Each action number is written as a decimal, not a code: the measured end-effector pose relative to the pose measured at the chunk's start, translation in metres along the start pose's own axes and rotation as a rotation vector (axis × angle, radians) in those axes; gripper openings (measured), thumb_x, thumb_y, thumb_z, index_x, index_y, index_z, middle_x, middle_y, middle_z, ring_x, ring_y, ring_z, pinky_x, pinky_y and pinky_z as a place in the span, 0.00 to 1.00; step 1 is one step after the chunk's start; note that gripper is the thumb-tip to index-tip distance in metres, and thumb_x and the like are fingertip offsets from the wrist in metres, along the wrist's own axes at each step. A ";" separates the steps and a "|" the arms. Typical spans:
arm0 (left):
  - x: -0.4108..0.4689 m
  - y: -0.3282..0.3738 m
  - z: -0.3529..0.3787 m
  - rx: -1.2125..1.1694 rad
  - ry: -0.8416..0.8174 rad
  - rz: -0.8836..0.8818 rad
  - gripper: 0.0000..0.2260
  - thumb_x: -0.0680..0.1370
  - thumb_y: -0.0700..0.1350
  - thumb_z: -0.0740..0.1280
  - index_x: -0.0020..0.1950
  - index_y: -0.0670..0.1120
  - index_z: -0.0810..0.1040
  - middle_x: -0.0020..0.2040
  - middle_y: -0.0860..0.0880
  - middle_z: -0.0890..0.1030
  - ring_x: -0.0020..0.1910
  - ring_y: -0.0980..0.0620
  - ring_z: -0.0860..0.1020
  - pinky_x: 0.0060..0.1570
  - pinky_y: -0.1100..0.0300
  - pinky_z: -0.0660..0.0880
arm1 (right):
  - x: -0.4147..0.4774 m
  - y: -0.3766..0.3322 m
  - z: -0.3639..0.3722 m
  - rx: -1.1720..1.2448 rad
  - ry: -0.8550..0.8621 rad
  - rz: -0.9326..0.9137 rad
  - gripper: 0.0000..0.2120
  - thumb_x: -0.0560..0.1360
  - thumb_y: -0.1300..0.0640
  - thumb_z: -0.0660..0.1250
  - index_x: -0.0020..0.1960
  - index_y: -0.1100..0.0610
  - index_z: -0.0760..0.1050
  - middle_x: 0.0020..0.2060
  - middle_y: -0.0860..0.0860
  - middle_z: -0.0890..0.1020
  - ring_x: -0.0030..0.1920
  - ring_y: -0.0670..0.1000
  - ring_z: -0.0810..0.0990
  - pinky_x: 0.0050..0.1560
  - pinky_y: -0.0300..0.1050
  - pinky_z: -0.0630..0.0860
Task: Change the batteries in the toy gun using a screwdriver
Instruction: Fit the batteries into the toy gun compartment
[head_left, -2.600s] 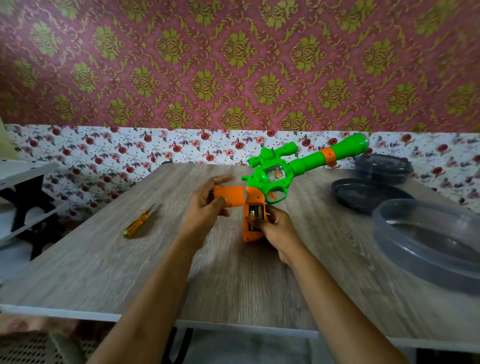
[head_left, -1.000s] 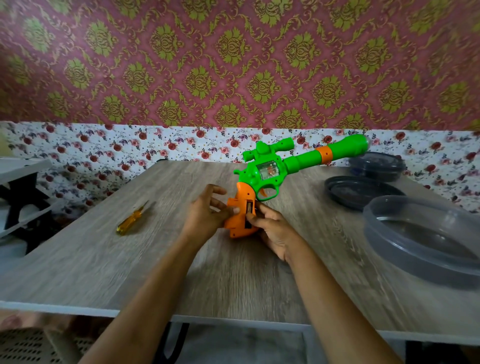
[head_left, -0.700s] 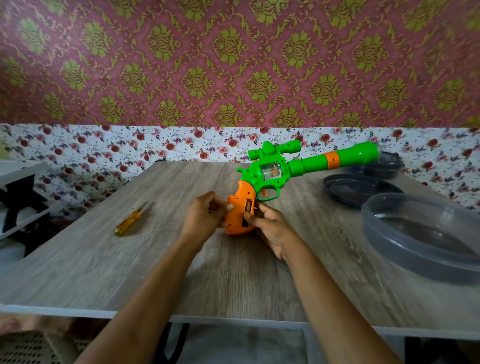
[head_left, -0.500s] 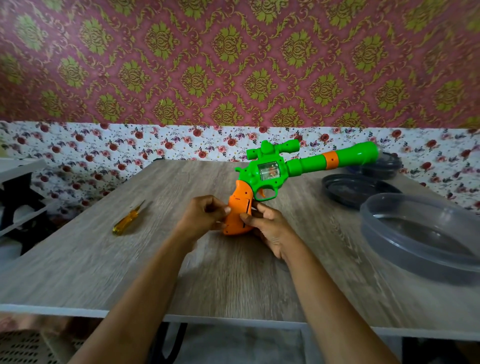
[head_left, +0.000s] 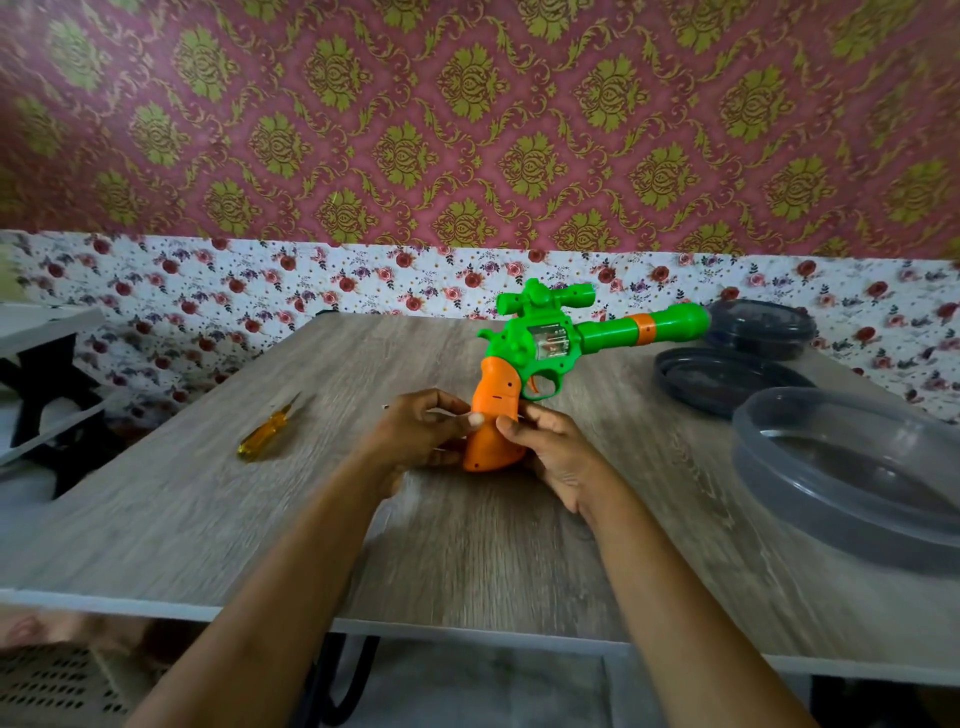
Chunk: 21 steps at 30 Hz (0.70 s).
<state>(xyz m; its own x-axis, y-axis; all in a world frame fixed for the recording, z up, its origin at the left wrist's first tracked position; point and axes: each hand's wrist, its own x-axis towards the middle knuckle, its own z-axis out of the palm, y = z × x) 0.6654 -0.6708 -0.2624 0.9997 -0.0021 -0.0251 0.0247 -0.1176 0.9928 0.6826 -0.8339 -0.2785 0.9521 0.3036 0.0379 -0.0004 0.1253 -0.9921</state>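
We see the toy gun (head_left: 550, 348) upright at the centre of the table (head_left: 467, 545), barrel pointing toward 2 o'clock. The left hand (head_left: 415, 431) and right hand (head_left: 550, 452) both curl round its orange grip (head_left: 496, 415), holding it between them. The screwdriver (head_left: 267, 431) lies at 9 o'clock, well apart from the hands; a clear container (head_left: 852, 478) sits at 3 o'clock.

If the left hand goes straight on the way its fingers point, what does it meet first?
The orange grip of the gun; the left hand seems to touch it now.
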 end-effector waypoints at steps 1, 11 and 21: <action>-0.001 0.001 0.000 0.005 -0.008 0.002 0.13 0.73 0.43 0.72 0.53 0.40 0.77 0.49 0.42 0.80 0.44 0.51 0.80 0.39 0.61 0.81 | 0.001 0.000 0.000 -0.026 0.015 -0.008 0.18 0.75 0.65 0.63 0.64 0.62 0.71 0.60 0.59 0.77 0.59 0.53 0.75 0.68 0.51 0.68; 0.009 -0.001 -0.032 0.538 0.620 0.284 0.05 0.75 0.39 0.70 0.49 0.44 0.83 0.47 0.49 0.83 0.42 0.56 0.78 0.43 0.64 0.73 | 0.004 0.001 0.000 -0.110 0.199 -0.060 0.19 0.74 0.63 0.67 0.64 0.63 0.72 0.58 0.57 0.79 0.55 0.50 0.76 0.62 0.44 0.70; 0.047 -0.013 -0.060 0.902 0.509 0.115 0.11 0.77 0.35 0.64 0.58 0.42 0.80 0.58 0.44 0.80 0.53 0.48 0.79 0.54 0.55 0.77 | 0.011 -0.002 0.000 -0.042 0.220 0.001 0.19 0.74 0.63 0.67 0.63 0.64 0.73 0.58 0.57 0.79 0.55 0.52 0.77 0.63 0.50 0.71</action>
<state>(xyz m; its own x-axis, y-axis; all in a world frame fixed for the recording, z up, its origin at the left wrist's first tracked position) 0.7122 -0.6103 -0.2693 0.8850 0.3338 0.3246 0.1252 -0.8421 0.5247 0.6926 -0.8310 -0.2764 0.9958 0.0898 0.0148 0.0072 0.0844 -0.9964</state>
